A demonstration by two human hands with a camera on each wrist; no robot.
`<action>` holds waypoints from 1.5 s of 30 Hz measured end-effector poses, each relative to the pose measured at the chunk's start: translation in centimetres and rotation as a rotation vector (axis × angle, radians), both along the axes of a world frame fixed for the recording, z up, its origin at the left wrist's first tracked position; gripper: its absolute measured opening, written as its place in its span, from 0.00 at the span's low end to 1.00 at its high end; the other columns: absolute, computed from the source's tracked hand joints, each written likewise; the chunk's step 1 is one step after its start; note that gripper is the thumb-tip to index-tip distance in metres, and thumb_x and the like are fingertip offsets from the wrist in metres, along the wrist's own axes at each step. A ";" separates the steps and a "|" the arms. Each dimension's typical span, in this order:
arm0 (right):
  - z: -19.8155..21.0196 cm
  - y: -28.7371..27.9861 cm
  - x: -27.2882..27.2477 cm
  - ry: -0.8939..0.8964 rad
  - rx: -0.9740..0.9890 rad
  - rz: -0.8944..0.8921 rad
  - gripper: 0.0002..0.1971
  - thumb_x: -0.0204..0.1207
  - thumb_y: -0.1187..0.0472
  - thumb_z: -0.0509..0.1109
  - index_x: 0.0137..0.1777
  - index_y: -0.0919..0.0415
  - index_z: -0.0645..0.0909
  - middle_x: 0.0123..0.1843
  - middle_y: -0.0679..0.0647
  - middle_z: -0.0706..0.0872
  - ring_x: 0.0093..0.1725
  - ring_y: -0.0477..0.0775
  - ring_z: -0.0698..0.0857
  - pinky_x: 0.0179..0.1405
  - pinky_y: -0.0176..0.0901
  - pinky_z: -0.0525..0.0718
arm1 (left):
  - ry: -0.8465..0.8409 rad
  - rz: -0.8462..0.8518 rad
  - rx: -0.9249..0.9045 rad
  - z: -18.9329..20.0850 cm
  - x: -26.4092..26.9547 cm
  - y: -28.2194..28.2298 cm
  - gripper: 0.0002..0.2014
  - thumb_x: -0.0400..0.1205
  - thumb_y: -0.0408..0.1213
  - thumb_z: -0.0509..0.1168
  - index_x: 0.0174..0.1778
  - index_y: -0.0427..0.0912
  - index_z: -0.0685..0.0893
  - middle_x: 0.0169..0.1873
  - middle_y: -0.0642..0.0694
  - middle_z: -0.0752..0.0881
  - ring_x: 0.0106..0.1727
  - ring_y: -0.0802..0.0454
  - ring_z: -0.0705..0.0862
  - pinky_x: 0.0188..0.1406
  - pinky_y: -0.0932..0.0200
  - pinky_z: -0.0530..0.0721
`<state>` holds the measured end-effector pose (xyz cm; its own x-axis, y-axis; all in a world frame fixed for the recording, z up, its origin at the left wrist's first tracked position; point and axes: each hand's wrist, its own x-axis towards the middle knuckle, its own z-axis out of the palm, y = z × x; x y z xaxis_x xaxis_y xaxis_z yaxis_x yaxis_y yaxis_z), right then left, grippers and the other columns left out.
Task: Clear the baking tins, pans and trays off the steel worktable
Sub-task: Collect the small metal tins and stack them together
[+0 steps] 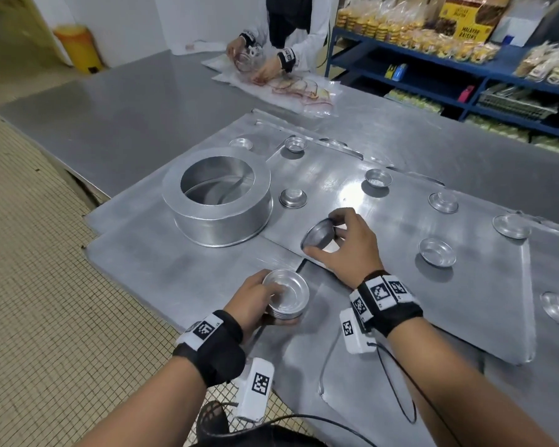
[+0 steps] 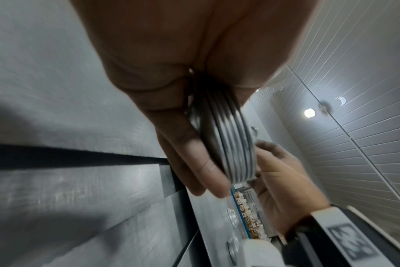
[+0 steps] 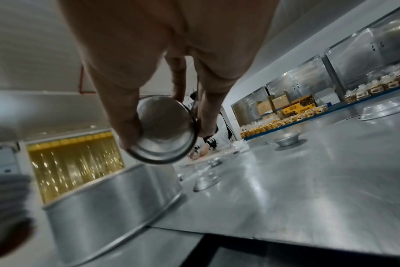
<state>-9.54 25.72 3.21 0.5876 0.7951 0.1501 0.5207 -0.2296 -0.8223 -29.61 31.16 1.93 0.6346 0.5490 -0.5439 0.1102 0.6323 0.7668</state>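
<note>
Tin (image 1: 317, 237) is pinched, tilted, by right hand (image 1: 349, 245) fingers (image 3: 178, 79); stacked tins (image 1: 286, 296) are gripped by left hand (image 1: 255, 298) near the table's (image 1: 136, 124) front edge.

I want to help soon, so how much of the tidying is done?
Some is done: the left hand holds a stack of little tins already gathered. Right now the right hand is lifting another little tin, tilted. Lots is left: more loose tins like this one, the big round pan and the flat trays are still on the table.
</note>
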 end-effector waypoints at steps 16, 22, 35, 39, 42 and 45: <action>-0.2 -8.2 -6.8 0.300 0.125 0.051 0.33 0.57 0.65 0.89 0.58 0.54 0.76 0.61 0.41 0.88 0.60 0.34 0.86 0.60 0.31 0.83 | -0.035 -0.131 -0.043 0.4 1.9 -1.0 0.23 0.85 0.56 0.60 0.63 0.41 0.87 0.57 0.33 0.89 0.54 0.39 0.89 0.48 0.41 0.88; -0.7 -9.0 -6.4 0.352 0.071 0.114 0.33 0.59 0.62 0.88 0.62 0.52 0.75 0.60 0.41 0.89 0.60 0.41 0.88 0.63 0.41 0.84 | -0.014 -0.148 0.065 0.4 2.4 -1.8 0.13 0.82 0.25 0.62 0.61 0.38 0.84 0.50 0.31 0.89 0.46 0.35 0.91 0.41 0.40 0.90; -1.5 -10.9 1.1 0.383 -0.196 0.218 0.43 0.63 0.73 0.84 0.78 0.59 0.72 0.72 0.51 0.82 0.72 0.45 0.81 0.73 0.39 0.78 | 0.011 -0.187 0.066 -0.2 4.9 -3.0 0.14 0.83 0.21 0.61 0.62 0.36 0.83 0.54 0.30 0.84 0.52 0.25 0.87 0.42 0.33 0.90; -3.0 -10.9 5.9 0.011 -0.358 -0.041 0.28 0.70 0.61 0.80 0.71 0.57 0.79 0.64 0.51 0.86 0.63 0.49 0.85 0.67 0.47 0.83 | 0.040 -0.186 0.060 -0.2 6.0 -3.4 0.14 0.82 0.22 0.63 0.60 0.39 0.85 0.54 0.32 0.84 0.61 0.19 0.83 0.45 0.28 0.88; -3.7 -11.0 10.1 -0.136 -0.498 -0.140 0.25 0.73 0.61 0.77 0.71 0.59 0.80 0.67 0.55 0.84 0.67 0.56 0.83 0.71 0.51 0.79 | 0.053 -0.204 0.053 0.0 6.9 -3.8 0.15 0.81 0.22 0.65 0.60 0.39 0.86 0.54 0.33 0.84 0.54 0.26 0.85 0.44 0.27 0.88; -3.8 -10.9 13.6 -0.262 -0.539 -0.239 0.19 0.74 0.62 0.74 0.65 0.61 0.83 0.66 0.59 0.83 0.68 0.63 0.80 0.71 0.51 0.78 | 0.056 -0.219 0.026 0.2 7.7 -4.4 0.14 0.81 0.22 0.65 0.60 0.39 0.86 0.55 0.32 0.83 0.46 0.29 0.87 0.37 0.37 0.89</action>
